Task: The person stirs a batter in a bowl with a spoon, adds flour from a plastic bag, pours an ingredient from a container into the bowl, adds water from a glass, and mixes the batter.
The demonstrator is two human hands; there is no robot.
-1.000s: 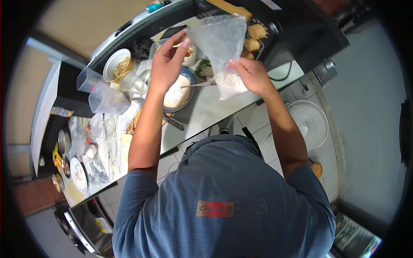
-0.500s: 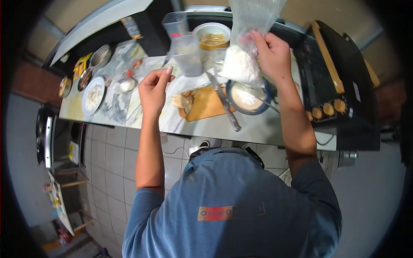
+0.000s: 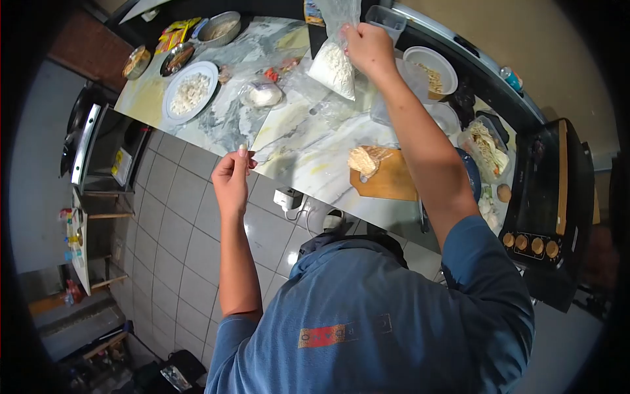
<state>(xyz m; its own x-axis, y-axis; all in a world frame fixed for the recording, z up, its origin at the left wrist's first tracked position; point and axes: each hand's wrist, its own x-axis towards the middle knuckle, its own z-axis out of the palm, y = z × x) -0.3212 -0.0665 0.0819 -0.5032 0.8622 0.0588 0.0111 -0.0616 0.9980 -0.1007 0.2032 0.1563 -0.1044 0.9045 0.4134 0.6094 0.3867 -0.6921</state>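
Observation:
My right hand [image 3: 369, 49] grips the gathered neck of a clear plastic bag [image 3: 333, 69] with white powder in its bottom. The bag hangs over the marble counter [image 3: 289, 141], near crumpled clear plastic. Near the counter's front edge is my left hand [image 3: 233, 172], its fingers curled and thumb pressed to them; whether something small is between them is hidden. Beyond it lie a small bag of white stuff [image 3: 264, 95] and a white plate [image 3: 190, 93] of white pieces. A wooden board [image 3: 392, 180] with a pale brown lump [image 3: 363, 162] lies below my right forearm.
A metal bowl [image 3: 220, 29], a dark bowl [image 3: 177, 59] and a jar [image 3: 136, 62] stand at the back left. On the right are a white bowl [image 3: 430, 71], a container of cut vegetables [image 3: 485, 150] and a black oven [image 3: 539, 197]. My forearm partly covers a blue bowl.
The view has turned toward the counter's left part. My right hand has carried the powder bag from above the blue bowl to the left. My left hand, earlier at the bag's top, is away from it.

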